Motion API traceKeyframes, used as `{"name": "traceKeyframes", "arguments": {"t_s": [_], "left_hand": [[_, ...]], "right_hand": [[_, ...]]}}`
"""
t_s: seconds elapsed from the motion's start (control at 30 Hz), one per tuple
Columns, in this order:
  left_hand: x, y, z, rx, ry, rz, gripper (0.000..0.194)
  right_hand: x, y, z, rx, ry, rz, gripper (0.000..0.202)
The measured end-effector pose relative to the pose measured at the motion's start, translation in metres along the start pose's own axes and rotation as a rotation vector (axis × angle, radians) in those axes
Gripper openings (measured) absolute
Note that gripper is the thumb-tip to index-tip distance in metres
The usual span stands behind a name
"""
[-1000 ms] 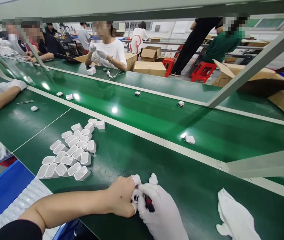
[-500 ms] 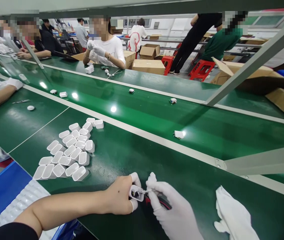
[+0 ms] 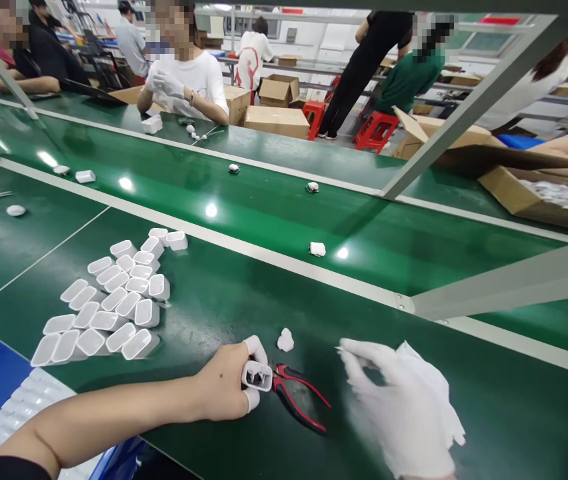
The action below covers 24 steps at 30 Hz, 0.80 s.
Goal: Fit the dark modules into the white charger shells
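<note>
My left hand (image 3: 229,380), with white covers on its fingertips, is closed around a small white plastic casing (image 3: 258,377). The casing's open end faces me and dark parts show inside it. Right beside it, red-and-black pliers (image 3: 300,400) lie on the green table. My right hand (image 3: 394,393), in a white glove, is off to the right, away from the casing. Its thumb and forefinger meet at the tips in a pinch; anything between them is too small to name. A white lump (image 3: 285,340) rests behind the pliers. Partly hidden by my right hand is a white cloth or glove (image 3: 439,387).
Several empty white casings (image 3: 114,300) stand grouped at left. Beyond a pale rail (image 3: 244,247) runs a green conveyor belt (image 3: 264,213) carrying small white parts. A slanted metal strut (image 3: 504,280) crosses at right. Co-workers sit across the belt.
My right hand has moved right, away from the casing, uncovering the pliers and white lump. My left hand still holds the casing. The whole view has shifted, and parts on the belt appear further left.
</note>
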<state>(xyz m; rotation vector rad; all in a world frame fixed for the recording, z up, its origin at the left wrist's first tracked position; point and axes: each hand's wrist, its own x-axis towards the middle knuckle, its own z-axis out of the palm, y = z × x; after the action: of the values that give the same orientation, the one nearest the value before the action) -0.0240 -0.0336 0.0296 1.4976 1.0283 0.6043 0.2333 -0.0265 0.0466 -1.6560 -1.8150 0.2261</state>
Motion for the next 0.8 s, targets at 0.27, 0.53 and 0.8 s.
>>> {"name": "traceKeyframes", "arguments": {"t_s": [0.27, 0.53, 0.8], "left_hand": [[0.003, 0.000, -0.002, -0.022, 0.031, -0.019, 0.028], [0.007, -0.001, -0.008, -0.110, 0.039, -0.057, 0.027], [0.005, 0.000, -0.009, -0.116, 0.032, -0.045, 0.028]], "right_hand": [[0.014, -0.029, 0.060, -0.036, -0.284, -0.294, 0.029], [-0.001, -0.020, 0.043, 0.044, -0.414, -0.264, 0.039], [-0.010, 0.038, 0.004, -0.274, -0.166, 0.031, 0.029]]}}
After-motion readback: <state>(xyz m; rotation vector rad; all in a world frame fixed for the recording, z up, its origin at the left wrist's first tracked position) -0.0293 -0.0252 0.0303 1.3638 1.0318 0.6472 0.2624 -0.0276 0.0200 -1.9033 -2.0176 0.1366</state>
